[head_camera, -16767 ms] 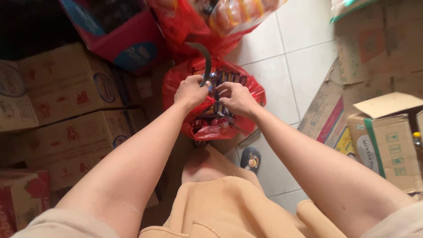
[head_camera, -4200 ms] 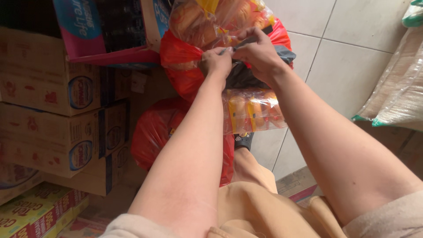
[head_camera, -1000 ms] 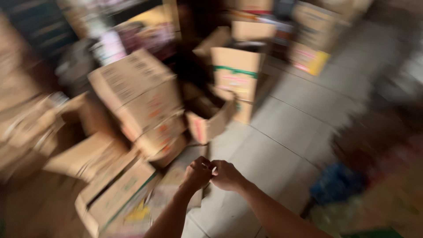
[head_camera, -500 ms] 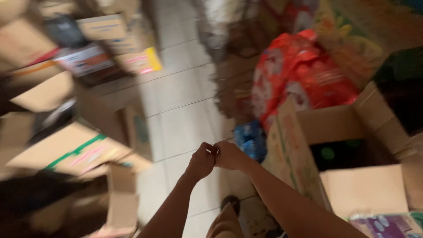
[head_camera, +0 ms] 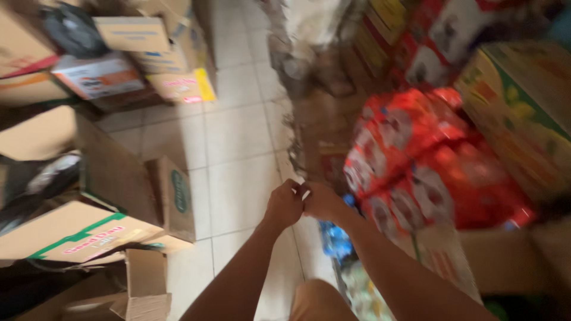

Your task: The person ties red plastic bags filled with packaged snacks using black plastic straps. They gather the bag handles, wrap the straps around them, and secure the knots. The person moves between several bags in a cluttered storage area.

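My left hand [head_camera: 284, 205] and my right hand [head_camera: 324, 202] meet in front of me at mid-frame. Their fingers are curled and the fingertips touch each other. A small pale spot shows where the fingertips pinch together, but blur hides whether anything is held there. Both forearms reach up from the bottom edge, above my tan-clothed knee [head_camera: 315, 300]. Nearest to the right hand is a stack of red packets [head_camera: 428, 166], just to its right. Below the hands lies white tiled floor [head_camera: 238, 154].
Open cardboard boxes [head_camera: 89, 232] crowd the left side, with more boxes [head_camera: 131, 41] at the top left. A yellow-green carton [head_camera: 523, 113] stands at the right. A blue item [head_camera: 335, 241] lies on the floor under my right forearm. A tiled aisle runs up the middle.
The view has swung round across the storeroom. My hands were on a red bag seconds ago; now they stay pressed together in the air, away from the bag.
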